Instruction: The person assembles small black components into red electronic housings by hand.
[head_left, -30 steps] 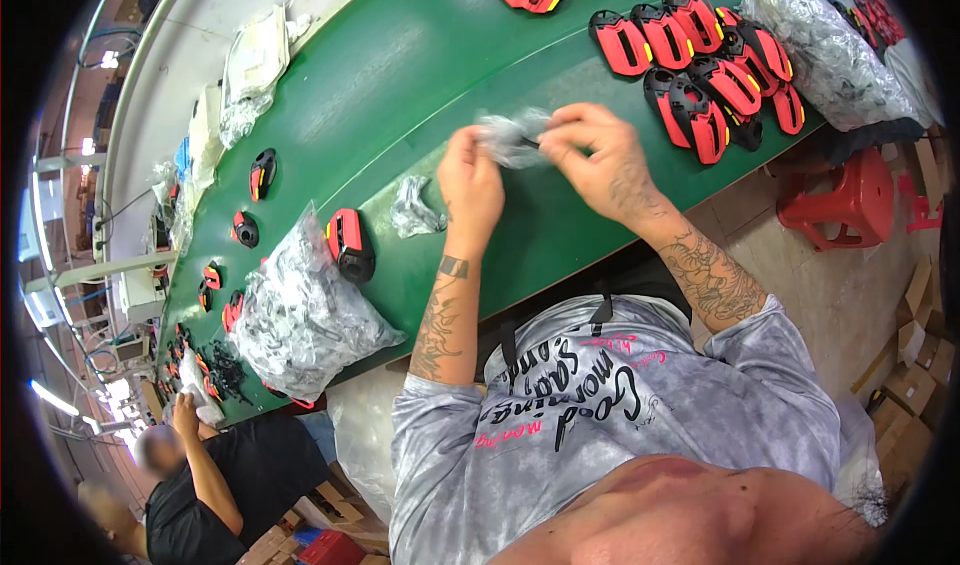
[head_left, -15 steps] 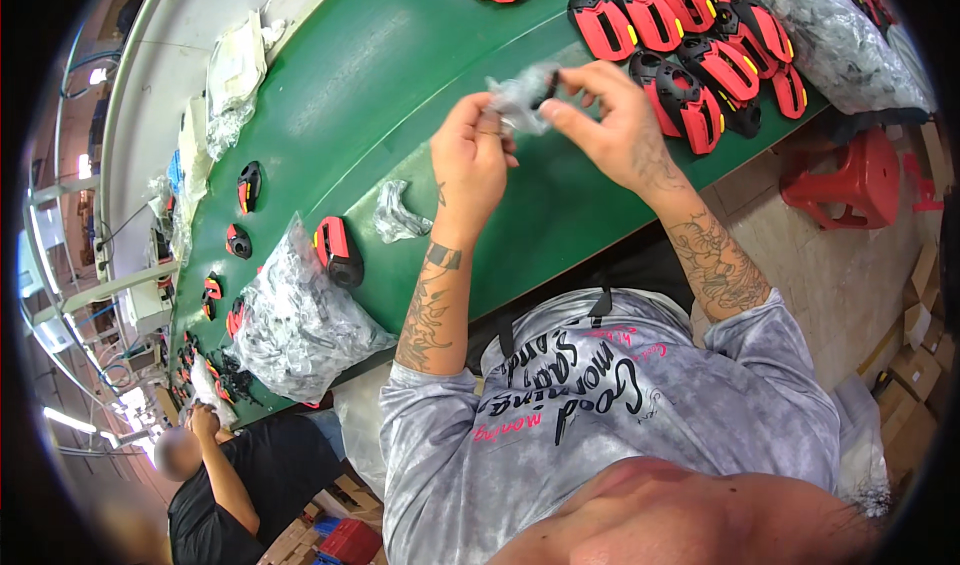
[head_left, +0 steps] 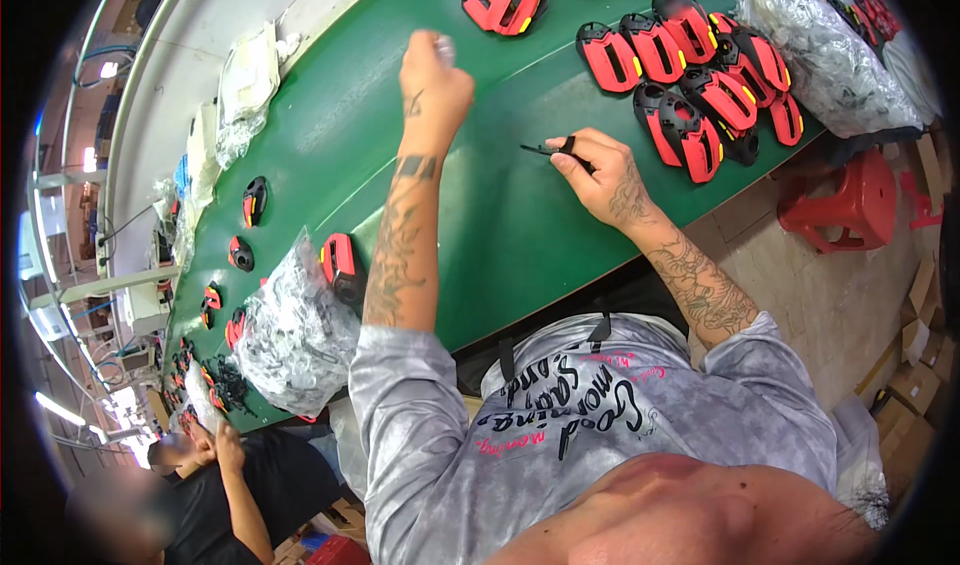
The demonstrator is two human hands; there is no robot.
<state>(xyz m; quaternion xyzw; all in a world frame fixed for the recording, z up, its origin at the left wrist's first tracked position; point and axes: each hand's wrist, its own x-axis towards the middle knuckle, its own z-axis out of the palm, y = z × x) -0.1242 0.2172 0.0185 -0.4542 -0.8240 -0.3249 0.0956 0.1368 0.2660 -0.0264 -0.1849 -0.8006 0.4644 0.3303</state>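
Observation:
My left hand (head_left: 437, 80) is raised over the far side of the green bench, its fingers closed round a crumpled clear plastic bag (head_left: 445, 51), of which only a bit shows. Nearer to me, my right hand (head_left: 600, 173) pinches a small black plastic part (head_left: 562, 149) with a thin arm pointing left. Both hands are above the bench surface and apart from each other. To the right of my right hand lies a group of red-and-black plastic housings (head_left: 683, 130) with yellow tabs, some overlapping.
A large bag of small wrapped parts (head_left: 298, 340) lies at left beside a red-and-black housing (head_left: 340, 265). Another full plastic bag (head_left: 825, 60) lies at far right. More housings (head_left: 505, 7) sit on the green bench (head_left: 500, 265). A red stool (head_left: 845, 205) stands right; a co-worker (head_left: 250, 490) sits left.
My hands have separated: the left moved away up and left with the plastic bag, while the right came down nearer me, holding the black part. The loose plastic piece near my left forearm no longer shows.

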